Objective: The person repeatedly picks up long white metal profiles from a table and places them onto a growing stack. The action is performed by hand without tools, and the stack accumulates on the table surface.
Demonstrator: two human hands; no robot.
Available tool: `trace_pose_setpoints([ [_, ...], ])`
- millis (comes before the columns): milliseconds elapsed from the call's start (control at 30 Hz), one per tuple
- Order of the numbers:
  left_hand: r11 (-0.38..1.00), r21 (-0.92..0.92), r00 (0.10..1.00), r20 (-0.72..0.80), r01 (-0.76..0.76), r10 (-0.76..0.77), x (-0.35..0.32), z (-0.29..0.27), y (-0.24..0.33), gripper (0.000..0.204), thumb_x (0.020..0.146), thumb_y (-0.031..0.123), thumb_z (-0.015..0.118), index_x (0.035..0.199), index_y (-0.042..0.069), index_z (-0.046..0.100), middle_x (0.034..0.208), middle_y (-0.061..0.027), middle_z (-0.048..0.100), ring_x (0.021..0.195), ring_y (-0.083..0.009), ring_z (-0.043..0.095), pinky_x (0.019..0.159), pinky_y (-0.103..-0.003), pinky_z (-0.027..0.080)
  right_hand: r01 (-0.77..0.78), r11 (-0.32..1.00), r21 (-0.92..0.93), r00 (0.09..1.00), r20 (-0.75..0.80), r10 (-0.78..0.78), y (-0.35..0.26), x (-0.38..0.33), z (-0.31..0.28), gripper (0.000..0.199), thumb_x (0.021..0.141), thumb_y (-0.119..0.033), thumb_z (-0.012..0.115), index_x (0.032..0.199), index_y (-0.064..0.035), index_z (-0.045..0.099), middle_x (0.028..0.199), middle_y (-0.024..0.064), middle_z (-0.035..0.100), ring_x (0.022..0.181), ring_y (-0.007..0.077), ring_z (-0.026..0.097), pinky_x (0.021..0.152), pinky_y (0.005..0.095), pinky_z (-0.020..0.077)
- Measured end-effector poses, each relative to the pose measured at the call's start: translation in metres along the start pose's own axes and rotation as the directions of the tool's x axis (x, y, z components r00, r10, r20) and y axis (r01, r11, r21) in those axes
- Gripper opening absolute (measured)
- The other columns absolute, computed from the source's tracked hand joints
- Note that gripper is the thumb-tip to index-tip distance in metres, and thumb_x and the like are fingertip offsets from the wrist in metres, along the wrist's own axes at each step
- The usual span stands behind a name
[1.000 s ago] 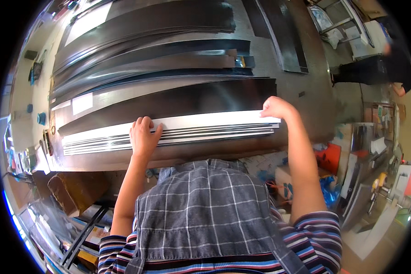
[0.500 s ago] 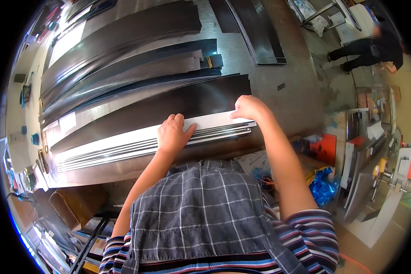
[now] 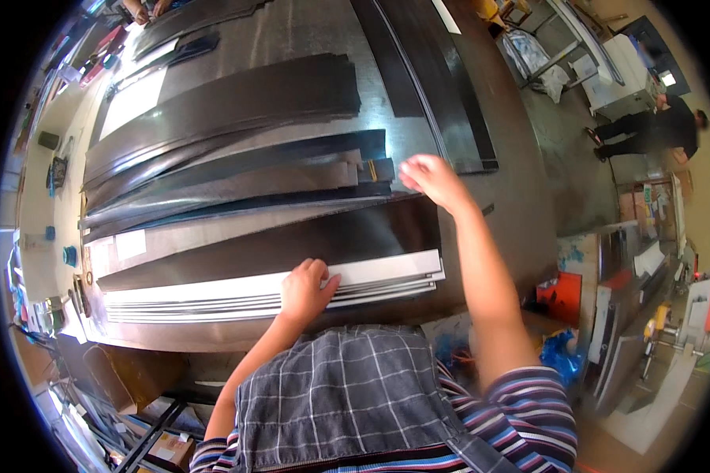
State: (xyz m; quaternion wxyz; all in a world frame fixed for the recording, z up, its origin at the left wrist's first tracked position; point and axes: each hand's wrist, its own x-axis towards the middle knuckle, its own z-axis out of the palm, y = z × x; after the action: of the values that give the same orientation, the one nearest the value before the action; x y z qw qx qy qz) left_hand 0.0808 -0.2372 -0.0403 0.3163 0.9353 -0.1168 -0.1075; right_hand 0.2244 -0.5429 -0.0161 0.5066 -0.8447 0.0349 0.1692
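My left hand (image 3: pixel 304 290) rests on a stack of long white strips (image 3: pixel 197 304) along the table's near edge. Its fingers bend over the far edge of the top white strip (image 3: pixel 383 266), the thumb apart on the right. My right hand (image 3: pixel 436 181) is raised beyond the strips' right end, fingers loosely curled and a little apart, with nothing visible in them. Just left of it lies a small dark bundle with a yellow band (image 3: pixel 373 169). A broad black sheet (image 3: pixel 355 229) lies directly behind the white strips.
More dark sheets (image 3: pixel 237 98) lie in stacks farther back on the metal table (image 3: pixel 521 189). Long dark panels (image 3: pixel 442 87) extend along its right side. Another person (image 3: pixel 655 130) stands far right. Boards (image 3: pixel 607 339) lean near an orange panel (image 3: pixel 564 296) beside the table.
My right hand has left the right end of the white strip and moved farther away over the table. My left hand stays on the strips, its fingers more bent. The whole view has shifted.
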Motion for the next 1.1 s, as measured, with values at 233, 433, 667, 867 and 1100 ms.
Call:
trace_pose_setpoints([
  [233,0.915,-0.401,0.99,-0.105,0.046,-0.096,-0.012,-0.009,-0.011,0.012,0.081,0.013,0.069,0.081,0.003,0.061,0.074,-0.0104,0.059,0.063,-0.0237,0.06,0.057,-0.034,0.048,-0.157,0.53,0.833,0.987,0.123,0.1,-0.058,0.163,0.041,0.05,0.099,-0.039,0.045,0.126,0.0028,0.049,0.12,0.019,0.06,0.106,0.0279,0.061,0.091,0.0424,0.0496],
  [433,0.849,-0.516,0.953,-0.187,0.112,-0.239,-0.02,-0.023,-0.015,0.008,0.08,0.006,0.069,0.081,0.001,0.062,0.072,-0.0075,0.057,0.061,-0.0155,0.056,0.056,-0.027,0.045,-0.236,0.492,0.838,0.949,0.089,0.302,-0.058,0.22,0.053,0.064,0.098,-0.05,0.04,0.13,0.0041,0.045,0.123,0.0211,0.057,0.103,0.0296,0.06,0.088,0.0445,0.0493],
  [667,0.777,-0.602,0.923,-0.167,0.184,-0.347,-0.016,-0.032,-0.017,0.008,0.08,0.006,0.067,0.082,0.001,0.062,0.075,-0.0058,0.059,0.067,-0.0156,0.055,0.065,-0.029,0.046,-0.269,0.658,0.703,0.909,-0.04,0.414,-0.054,0.241,0.064,0.044,0.091,-0.042,0.058,0.112,-0.0035,0.057,0.097,0.0094,0.063,0.08,0.0207,0.063,0.069,0.0384,0.0485],
  [867,0.824,-0.56,0.926,-0.259,0.087,-0.274,-0.016,-0.03,-0.022,0.007,0.081,0.003,0.068,0.08,0.001,0.062,0.072,-0.0055,0.058,0.059,-0.0123,0.054,0.055,-0.025,0.044,-0.075,0.929,0.362,0.959,-0.228,0.166,-0.067,0.25,0.071,0.027,0.09,-0.031,0.063,0.1,-0.0058,0.062,0.089,0.0046,0.065,0.073,0.0161,0.062,0.061,0.0311,0.0481],
  [1100,0.81,-0.57,0.925,-0.222,0.135,-0.31,-0.017,-0.034,-0.022,0.008,0.081,0.006,0.068,0.082,0.001,0.062,0.075,-0.0067,0.059,0.065,-0.015,0.055,0.061,-0.028,0.045,-0.046,0.309,0.95,0.991,0.005,0.133,-0.064,0.257,0.087,0.016,0.095,-0.018,0.056,0.104,-0.0049,0.061,0.094,0.005,0.066,0.084,0.0159,0.064,0.07,0.0308,0.0539],
])
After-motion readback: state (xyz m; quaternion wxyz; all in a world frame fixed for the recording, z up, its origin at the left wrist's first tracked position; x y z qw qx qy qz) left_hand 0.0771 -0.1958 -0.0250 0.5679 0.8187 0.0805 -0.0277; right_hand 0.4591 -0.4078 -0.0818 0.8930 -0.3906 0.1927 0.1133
